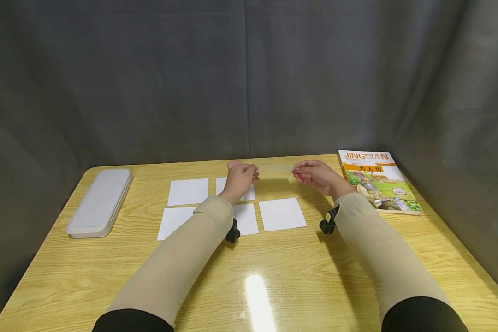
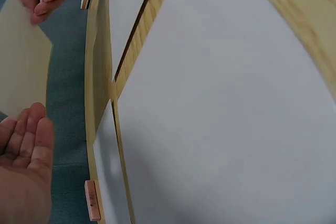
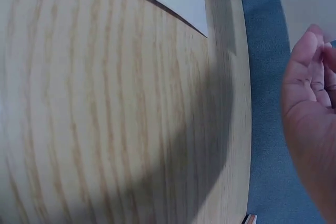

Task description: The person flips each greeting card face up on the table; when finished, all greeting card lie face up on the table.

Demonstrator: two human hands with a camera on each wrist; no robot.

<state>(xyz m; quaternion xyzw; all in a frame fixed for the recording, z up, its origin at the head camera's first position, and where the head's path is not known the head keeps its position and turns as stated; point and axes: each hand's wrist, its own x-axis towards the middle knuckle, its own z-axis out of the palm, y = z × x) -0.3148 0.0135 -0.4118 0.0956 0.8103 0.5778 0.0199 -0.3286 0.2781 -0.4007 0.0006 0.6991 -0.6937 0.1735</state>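
Note:
Between my two hands a white paper sheet (image 2: pixel 23 61) is held up above the far part of the table; it looks thin and nearly edge-on in the head view. My left hand (image 1: pixel 240 179) pinches its left edge. On the opposite edge, the fingers of my right hand (image 1: pixel 317 176) pinch it too. Below lie several white paper squares, one at the right (image 1: pixel 282 214), one at the back left (image 1: pixel 188 192), and others partly covered by my left arm. A small pink block (image 2: pixel 92 200) rests behind them, beyond my left hand.
A long translucent white case (image 1: pixel 100 203) lies at the table's left side. On the right is a book (image 1: pixel 379 182) with a colourful cover, close to my right forearm. A dark curtain (image 1: pixel 170 83) hangs behind the table (image 1: pixel 299 276).

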